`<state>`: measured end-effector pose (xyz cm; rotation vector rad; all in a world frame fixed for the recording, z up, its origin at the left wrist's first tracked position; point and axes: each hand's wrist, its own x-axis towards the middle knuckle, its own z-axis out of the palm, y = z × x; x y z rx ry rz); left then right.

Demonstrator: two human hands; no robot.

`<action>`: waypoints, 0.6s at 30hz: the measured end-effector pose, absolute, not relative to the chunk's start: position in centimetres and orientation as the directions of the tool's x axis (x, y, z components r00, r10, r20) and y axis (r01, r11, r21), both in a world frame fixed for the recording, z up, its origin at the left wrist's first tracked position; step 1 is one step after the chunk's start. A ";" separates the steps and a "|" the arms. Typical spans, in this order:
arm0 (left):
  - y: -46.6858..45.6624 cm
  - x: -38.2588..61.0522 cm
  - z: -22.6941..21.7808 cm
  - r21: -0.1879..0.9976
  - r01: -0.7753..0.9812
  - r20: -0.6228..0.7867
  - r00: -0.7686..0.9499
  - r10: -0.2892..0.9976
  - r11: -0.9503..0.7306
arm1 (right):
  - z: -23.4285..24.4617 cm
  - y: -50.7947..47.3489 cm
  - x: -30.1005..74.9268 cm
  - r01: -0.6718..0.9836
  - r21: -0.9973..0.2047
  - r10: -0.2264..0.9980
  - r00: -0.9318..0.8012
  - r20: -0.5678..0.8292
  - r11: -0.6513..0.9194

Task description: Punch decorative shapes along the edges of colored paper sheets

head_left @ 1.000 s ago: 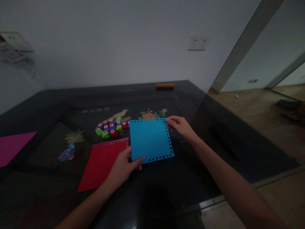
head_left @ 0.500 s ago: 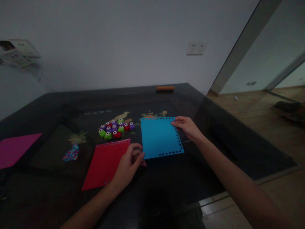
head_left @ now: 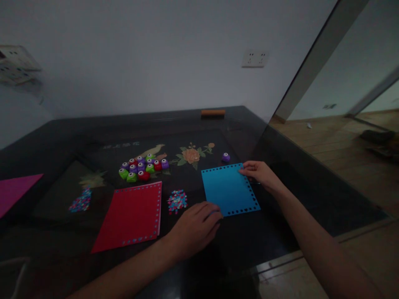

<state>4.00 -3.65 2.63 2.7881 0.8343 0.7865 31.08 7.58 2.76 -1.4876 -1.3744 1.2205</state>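
Note:
A blue paper square (head_left: pixel 230 189) with punched holes along its edges lies flat on the dark table (head_left: pixel 218 124). My right hand (head_left: pixel 260 174) pinches its far right corner. My left hand (head_left: pixel 195 230) rests palm down by its near left corner, fingertips at the paper's edge. A small heap of coloured paper bits (head_left: pixel 177 200) sits just left of the blue square. A red paper sheet (head_left: pixel 131 216) with a punched border lies further left.
Several small coloured punches (head_left: pixel 141 167) are grouped at the table's middle, and one purple punch (head_left: pixel 225 157) stands apart behind the blue paper. Another heap of paper bits (head_left: pixel 80 202) and a pink sheet (head_left: pixel 14 190) lie at the left. The table's edge drops to the floor at the right.
The blue paper has moved right and come down flat on the table, uncovering a heap of paper bits and a purple punch. My left hand let go and followed to its near corner.

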 end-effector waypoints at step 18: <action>-3.2 4.8 0.6 0.273 0.574 0.257 0.730 0.633 -0.772 | 1.2 7.7 30.4 0.546 -0.836 0.999 -0.045 0.028 0.048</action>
